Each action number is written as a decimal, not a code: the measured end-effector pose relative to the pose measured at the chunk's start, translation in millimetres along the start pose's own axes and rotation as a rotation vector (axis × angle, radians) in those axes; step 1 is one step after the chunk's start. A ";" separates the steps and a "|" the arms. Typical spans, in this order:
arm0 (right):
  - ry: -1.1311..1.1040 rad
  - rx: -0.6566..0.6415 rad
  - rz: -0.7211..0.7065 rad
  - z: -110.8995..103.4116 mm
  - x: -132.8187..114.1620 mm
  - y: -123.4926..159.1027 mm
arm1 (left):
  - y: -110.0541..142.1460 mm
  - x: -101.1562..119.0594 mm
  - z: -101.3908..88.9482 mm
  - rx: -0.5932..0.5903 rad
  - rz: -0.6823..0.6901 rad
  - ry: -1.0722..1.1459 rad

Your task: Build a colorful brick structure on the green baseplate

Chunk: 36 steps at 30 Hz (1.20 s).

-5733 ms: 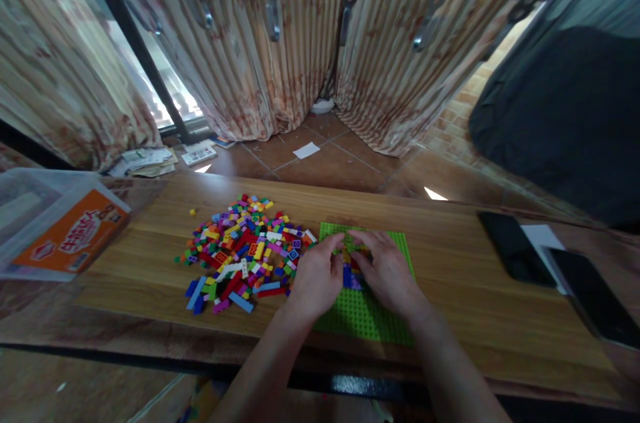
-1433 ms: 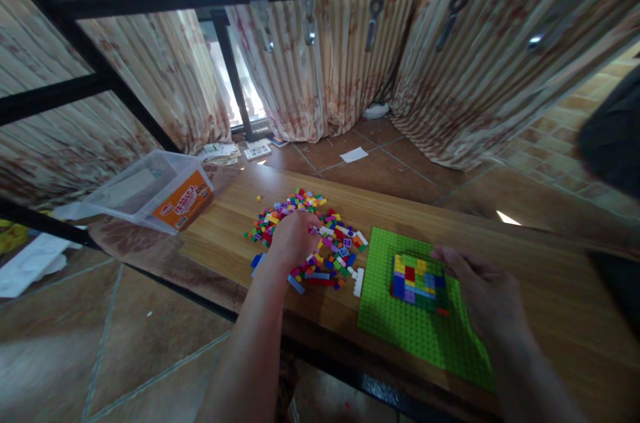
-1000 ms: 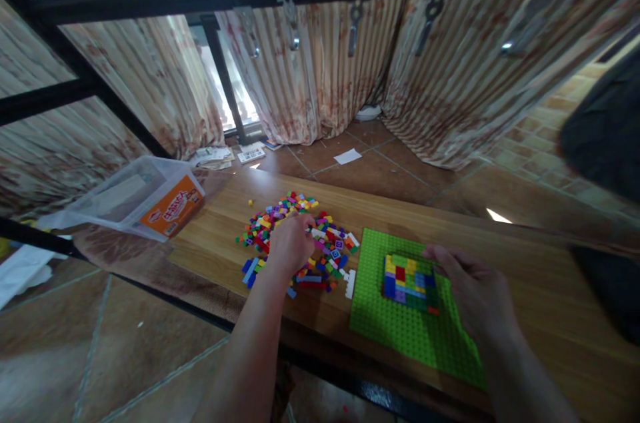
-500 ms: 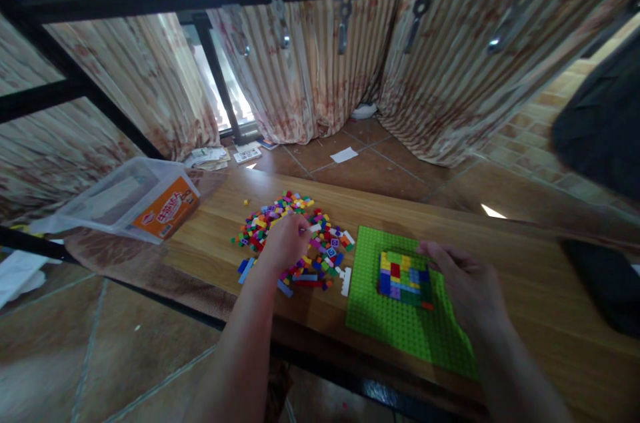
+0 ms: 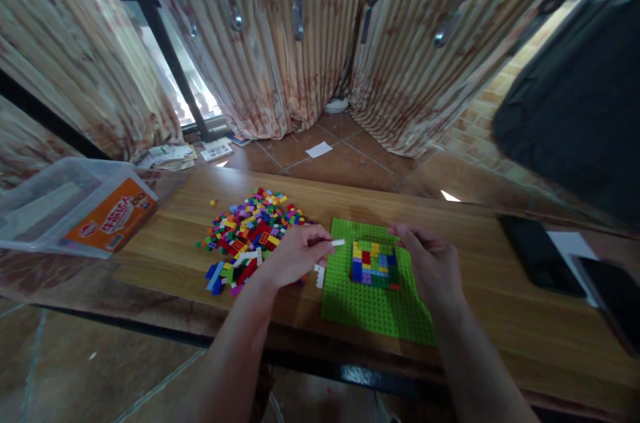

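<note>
A green baseplate [image 5: 360, 303] lies on the wooden table [image 5: 165, 249], with a small block of coloured bricks [image 5: 374, 263] built on its far half. My left hand [image 5: 293, 256] pinches a small white brick [image 5: 338, 243] and holds it just over the plate's left edge. My right hand [image 5: 430, 263] rests at the plate's right side, fingers curled beside the build, with nothing visible in it. A heap of loose coloured bricks [image 5: 247, 233] lies left of the plate. Another white brick [image 5: 319, 275] sits by the plate's left edge.
A clear plastic box with an orange label [image 5: 75, 216] stands at the table's far left. Two dark phones [image 5: 543, 255] lie on the right with a white paper. Curtains and a tiled floor are behind the table; a black bar runs overhead.
My left hand has left the brick heap and come right toward the plate with a white brick in its fingers. The view has swung rightward, bringing the phones into sight.
</note>
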State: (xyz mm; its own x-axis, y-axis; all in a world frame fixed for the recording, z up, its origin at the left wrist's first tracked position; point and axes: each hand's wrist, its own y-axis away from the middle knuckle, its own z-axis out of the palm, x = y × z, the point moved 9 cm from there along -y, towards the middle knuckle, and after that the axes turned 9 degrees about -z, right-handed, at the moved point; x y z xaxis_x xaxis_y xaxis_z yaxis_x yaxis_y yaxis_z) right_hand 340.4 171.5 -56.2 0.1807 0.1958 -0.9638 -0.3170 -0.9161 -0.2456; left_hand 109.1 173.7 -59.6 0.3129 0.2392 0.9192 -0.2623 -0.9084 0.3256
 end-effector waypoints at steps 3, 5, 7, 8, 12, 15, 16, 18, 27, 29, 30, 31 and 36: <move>-0.019 -0.083 -0.046 4.5 -7.1 0.8 | -4.1 -2.9 21.1 -0.024 -0.015 0.011; 0.021 -0.176 -0.086 9.4 -10.8 2.3 | -6.2 -5.1 30.6 -0.037 -0.021 -0.007; 0.103 -0.263 -0.145 13.6 -13.7 4.3 | -8.1 -6.5 35.5 -0.037 -0.015 -0.028; 0.146 -0.301 -0.180 15.6 -14.9 5.5 | -9.0 -7.2 37.1 -0.038 -0.010 -0.035; 0.263 -0.419 -0.291 23.6 -16.5 11.5 | -12.6 -8.1 41.1 -0.049 0.035 -0.048; 0.337 -0.497 -0.316 30.6 -15.1 17.0 | -14.7 -8.5 43.2 -0.047 0.051 -0.044; 0.365 -0.519 -0.323 32.7 -15.2 18.7 | -15.1 -8.5 44.1 -0.049 0.050 -0.036; 0.411 -0.541 -0.349 35.7 -17.7 21.4 | -15.6 -7.9 46.5 -0.056 0.048 -0.017; 0.473 -0.554 -0.491 38.8 -31.8 26.1 | -16.3 -2.7 51.7 -0.028 0.085 -0.010; 0.474 -0.553 -0.493 38.1 -32.0 26.0 | -16.3 -1.9 53.7 -0.026 0.096 -0.020; 0.475 -0.553 -0.491 37.6 -31.6 25.8 | -16.5 -1.7 54.9 -0.028 0.098 -0.023; 0.478 -0.549 -0.489 36.7 -30.9 25.2 | -16.7 -1.6 55.8 -0.030 0.098 -0.024; 0.526 -0.500 -0.474 28.4 -24.2 19.4 | -18.3 0.8 47.3 0.082 0.119 -0.119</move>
State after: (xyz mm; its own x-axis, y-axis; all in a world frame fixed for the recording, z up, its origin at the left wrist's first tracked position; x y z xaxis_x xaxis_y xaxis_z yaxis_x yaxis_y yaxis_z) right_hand 303.4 158.8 -40.6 0.6362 0.5219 -0.5682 0.3249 -0.8492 -0.4162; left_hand 157.3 174.3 -75.2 0.3912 0.0900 0.9159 -0.2303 -0.9540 0.1921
